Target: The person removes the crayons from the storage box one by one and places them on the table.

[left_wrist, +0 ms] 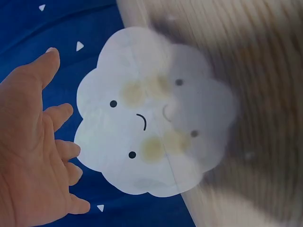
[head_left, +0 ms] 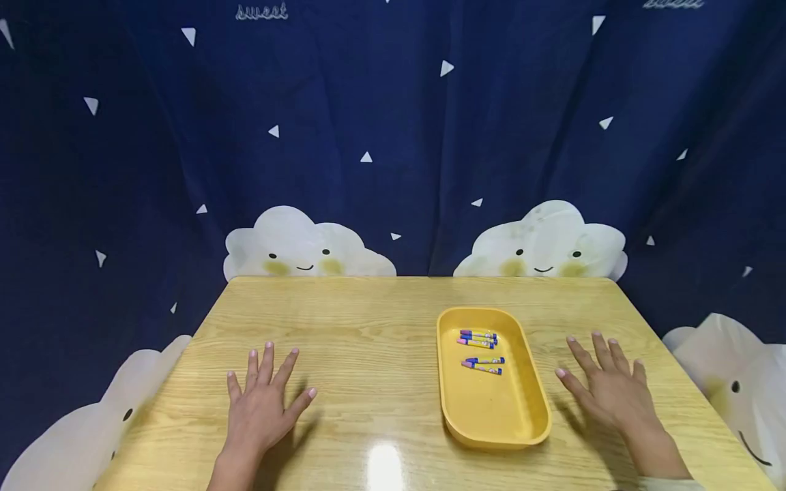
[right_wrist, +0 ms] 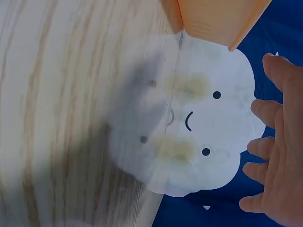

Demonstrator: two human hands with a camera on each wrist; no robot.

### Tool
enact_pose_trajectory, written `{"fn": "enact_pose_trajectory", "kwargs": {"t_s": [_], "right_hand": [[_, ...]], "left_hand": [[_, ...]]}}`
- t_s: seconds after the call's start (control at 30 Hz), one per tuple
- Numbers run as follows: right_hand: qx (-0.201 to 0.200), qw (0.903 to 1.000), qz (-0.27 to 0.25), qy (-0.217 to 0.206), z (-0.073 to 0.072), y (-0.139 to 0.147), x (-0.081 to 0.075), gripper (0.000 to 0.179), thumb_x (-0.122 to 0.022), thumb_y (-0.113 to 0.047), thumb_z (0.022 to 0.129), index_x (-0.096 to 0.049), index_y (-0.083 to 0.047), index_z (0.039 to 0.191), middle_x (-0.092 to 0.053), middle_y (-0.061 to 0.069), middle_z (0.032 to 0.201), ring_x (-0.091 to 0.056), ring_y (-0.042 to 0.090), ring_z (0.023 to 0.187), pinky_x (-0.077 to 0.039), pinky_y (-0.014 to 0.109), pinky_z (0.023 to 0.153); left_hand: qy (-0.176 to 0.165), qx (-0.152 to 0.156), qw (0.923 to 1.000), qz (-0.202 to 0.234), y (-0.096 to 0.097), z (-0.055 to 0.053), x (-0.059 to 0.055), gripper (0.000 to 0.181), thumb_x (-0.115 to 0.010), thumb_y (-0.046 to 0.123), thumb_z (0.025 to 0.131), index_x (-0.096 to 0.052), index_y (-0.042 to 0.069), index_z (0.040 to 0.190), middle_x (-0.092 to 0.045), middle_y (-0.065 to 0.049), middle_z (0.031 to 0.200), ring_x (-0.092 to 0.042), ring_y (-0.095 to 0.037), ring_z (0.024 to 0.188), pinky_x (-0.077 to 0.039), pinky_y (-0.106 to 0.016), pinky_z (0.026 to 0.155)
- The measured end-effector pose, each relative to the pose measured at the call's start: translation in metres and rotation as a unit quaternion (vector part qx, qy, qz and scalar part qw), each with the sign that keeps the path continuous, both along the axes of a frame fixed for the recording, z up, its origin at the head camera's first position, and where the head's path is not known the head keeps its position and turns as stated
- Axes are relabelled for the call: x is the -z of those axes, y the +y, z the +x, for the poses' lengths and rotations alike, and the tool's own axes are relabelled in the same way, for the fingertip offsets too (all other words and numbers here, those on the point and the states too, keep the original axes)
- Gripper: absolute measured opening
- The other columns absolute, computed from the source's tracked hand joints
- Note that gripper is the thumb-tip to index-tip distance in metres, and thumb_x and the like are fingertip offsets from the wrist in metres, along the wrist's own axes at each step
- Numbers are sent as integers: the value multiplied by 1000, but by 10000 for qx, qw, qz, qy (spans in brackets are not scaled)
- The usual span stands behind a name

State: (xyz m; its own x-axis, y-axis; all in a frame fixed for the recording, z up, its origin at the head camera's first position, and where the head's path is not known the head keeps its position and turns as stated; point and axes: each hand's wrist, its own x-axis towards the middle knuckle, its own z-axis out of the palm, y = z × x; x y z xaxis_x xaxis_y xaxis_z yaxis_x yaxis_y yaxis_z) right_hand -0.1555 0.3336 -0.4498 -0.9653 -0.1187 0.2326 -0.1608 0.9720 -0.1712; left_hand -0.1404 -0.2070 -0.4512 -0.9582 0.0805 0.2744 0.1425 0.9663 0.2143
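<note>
A yellow tray [head_left: 491, 416] sits right of the middle of the wooden table, with several small crayons [head_left: 482, 368] lying in its far half. The crayons have yellow wrappers, blue ends and pink or purple tips. My left hand [head_left: 260, 412] is held over the left part of the table, fingers spread, holding nothing. To the right of the tray, my right hand [head_left: 614, 395] also has its fingers spread and holds nothing. In the right wrist view, part of the tray's wall [right_wrist: 222, 21] shows beyond the right hand [right_wrist: 284, 142]. The left wrist view shows the left hand [left_wrist: 35, 146] without any object.
The light wooden table [head_left: 344, 327] reaches back to a dark blue curtain [head_left: 368, 102] printed with white triangles and smiling clouds. Light glares off the table's front middle. The curtain also hangs along both sides.
</note>
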Motion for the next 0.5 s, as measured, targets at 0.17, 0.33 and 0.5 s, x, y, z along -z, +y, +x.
{"fn": "enact_pose_trajectory", "kwargs": {"t_s": [0.17, 0.33, 0.5], "right_hand": [[-10, 10000, 36, -35, 0, 0, -2, 65, -44, -50, 94, -31, -11, 144, -19, 34, 143, -15, 53, 129, -13, 74, 88], [-138, 9991, 56, -398, -4, 2, -11, 52, -58, -41, 91, -55, -1, 124, -48, 34, 120, -48, 54, 101, -41, 63, 68], [-194, 9987, -211, -422, -6, 1, -14, 42, -64, -31, 88, -61, 2, 115, -56, 30, 110, -53, 50, 94, -44, 57, 64]], "left_hand": [[57, -12, 10000, -9, 1, 1, -1, 69, -60, 54, 83, -45, 14, 138, -27, -27, 144, -22, -48, 130, -8, -70, 95], [231, -15, 9997, -123, 5, 3, -7, 46, -69, 29, 81, -60, 5, 119, -57, -23, 116, -55, -41, 102, -34, -63, 85], [269, 58, 9995, -127, 9, 1, -6, 33, -69, 24, 80, -67, 4, 107, -64, -16, 101, -62, -34, 89, -44, -55, 72]]}}
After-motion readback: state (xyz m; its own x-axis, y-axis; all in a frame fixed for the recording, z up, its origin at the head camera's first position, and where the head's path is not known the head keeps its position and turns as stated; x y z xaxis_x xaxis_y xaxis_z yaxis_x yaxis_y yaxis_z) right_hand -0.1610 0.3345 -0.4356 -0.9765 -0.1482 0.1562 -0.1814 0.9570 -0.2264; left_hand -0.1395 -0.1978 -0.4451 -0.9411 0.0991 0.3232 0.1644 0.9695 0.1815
